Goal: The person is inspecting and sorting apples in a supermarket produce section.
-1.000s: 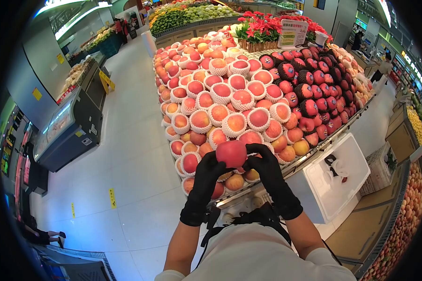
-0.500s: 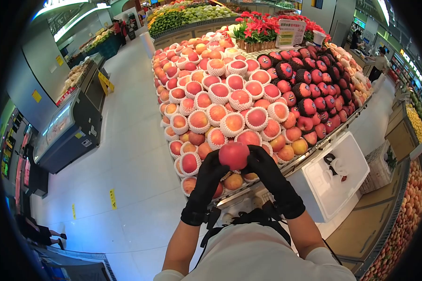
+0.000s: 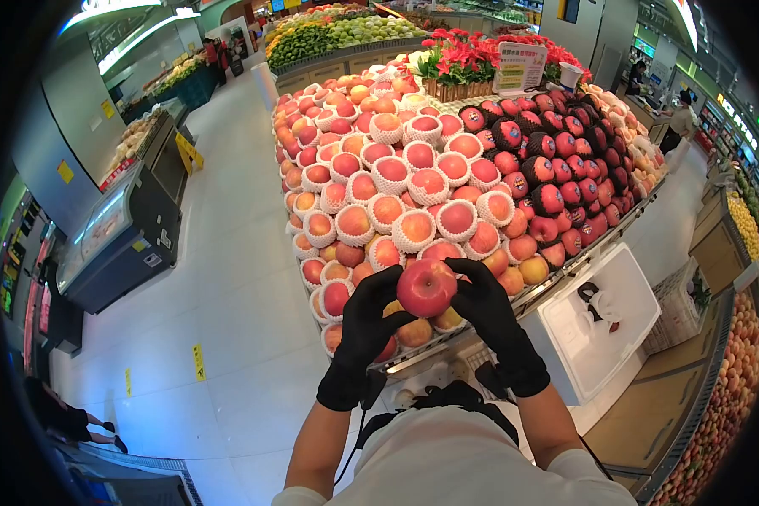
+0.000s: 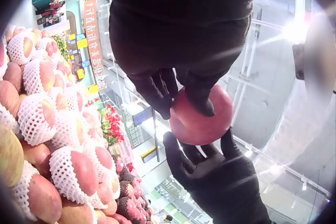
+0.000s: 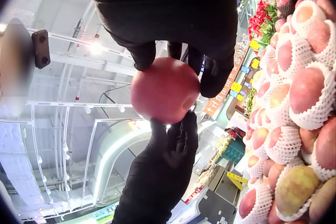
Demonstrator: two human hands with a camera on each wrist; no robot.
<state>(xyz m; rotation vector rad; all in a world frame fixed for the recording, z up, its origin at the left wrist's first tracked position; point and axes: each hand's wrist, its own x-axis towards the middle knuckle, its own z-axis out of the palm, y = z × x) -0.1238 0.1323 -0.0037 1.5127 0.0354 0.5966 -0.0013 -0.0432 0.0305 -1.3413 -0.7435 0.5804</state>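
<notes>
1. the red apple (image 3: pixel 427 287) is held up in the air between both gloved hands, near the front edge of the apple display (image 3: pixel 413 190) and just above its lowest row.
2. the left hand (image 3: pixel 369 318) cups it from the left with curled fingers, and the right hand (image 3: pixel 483 301) wraps it from the right, thumb and fingertips pressing the skin; both are grasping the apple.
3. the apple is round, smooth and glossy, and the black gloves look like thin fabric, so i judge the grip could slide if either hand loosens, letting the fruit drop onto the stack or the tiled floor (image 3: pixel 228 295).
4. a fall onto the stacked fruit could bruise it or start neighbours rolling, since the pile slopes toward the near edge.
5. most stacked apples sit in white foam net sleeves (image 3: pixel 416 229), soft and ribbed; the held one is bare, so nothing cushions it.
6. to the right, the white foam box (image 3: pixel 603 316) stands open, rigid and light.
</notes>
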